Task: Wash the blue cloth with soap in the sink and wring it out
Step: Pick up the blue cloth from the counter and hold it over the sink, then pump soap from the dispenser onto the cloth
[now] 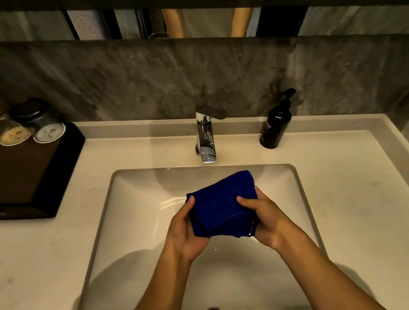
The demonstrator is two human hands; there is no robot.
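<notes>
Pale stone surface (358,200) surrounds the sink (138,214); a dry tap (206,134) stands behind, soap bottle (275,125) to its right. Folded blue cloth (220,201) hangs over the basin, long axis left-right, left hand (185,230) and right hand (264,218) each grasping an end.

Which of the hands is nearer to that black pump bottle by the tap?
The right. The right hand grips the blue cloth on the side toward the black pump bottle, which stands beyond it to the right. The left hand grips the cloth's far side.
</notes>
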